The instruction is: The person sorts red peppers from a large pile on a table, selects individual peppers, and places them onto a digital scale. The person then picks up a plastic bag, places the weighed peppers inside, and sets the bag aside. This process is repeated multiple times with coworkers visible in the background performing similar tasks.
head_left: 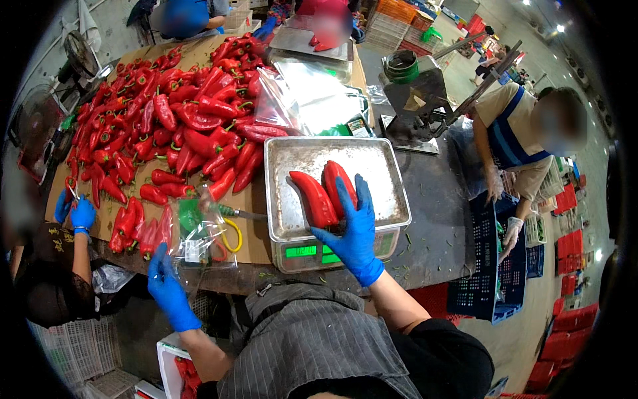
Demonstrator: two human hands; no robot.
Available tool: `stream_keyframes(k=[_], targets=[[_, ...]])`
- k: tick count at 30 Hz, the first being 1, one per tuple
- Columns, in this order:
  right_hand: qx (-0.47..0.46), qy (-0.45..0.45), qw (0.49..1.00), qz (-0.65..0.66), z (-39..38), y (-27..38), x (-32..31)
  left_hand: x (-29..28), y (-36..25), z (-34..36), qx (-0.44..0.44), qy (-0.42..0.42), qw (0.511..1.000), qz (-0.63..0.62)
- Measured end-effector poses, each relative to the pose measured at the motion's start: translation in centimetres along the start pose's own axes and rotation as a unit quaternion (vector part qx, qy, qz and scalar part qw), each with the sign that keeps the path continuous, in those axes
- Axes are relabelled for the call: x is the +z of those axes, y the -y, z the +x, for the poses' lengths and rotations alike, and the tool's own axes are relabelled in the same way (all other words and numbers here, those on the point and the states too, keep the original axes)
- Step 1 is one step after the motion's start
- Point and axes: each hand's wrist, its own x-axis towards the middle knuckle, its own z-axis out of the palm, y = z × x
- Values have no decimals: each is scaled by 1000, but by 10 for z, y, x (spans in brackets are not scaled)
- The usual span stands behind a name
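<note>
Two long red peppers (310, 199) lie side by side on the metal tray (392, 193) of a weighing scale. Over them is my right hand (355, 233) in a blue glove, thumb at the left pepper's lower end and fingers around the right one. My left hand (169, 289), gloved too, is lower left of the scale, its fingers closed at the edge of a clear plastic bag (196, 246) with a green printed patch. Beside the bag are yellow-handled scissors (232, 236) and a knife (249, 215), partly covered.
A large heap of red peppers (166, 126) covers the table's left and back. A co-worker's gloved hands (80, 213) are at the left edge. Clear bags (312, 93) and a metal device (415, 93) stand behind the scale. Another person at right handles a blue crate (475, 259).
</note>
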Motion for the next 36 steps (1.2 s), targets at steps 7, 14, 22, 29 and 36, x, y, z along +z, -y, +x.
stream_keyframes(k=[7,14,22,29,36], targets=[[31,36,993,-105,16,4,14,7,2,1,-28,6,1000,-3],[77,152,977,-129,19,3,12,-10,10,5,19,-24,999,-19],[42,164,974,-152,21,-4,10,-8,-19,6,52,-31,998,-31],[141,120,970,158,17,-42,-1,-21,-20,23,97,-60,993,-38],[229,152,520,809,19,-46,-33,-28,-70,70,135,-129,982,-17]])
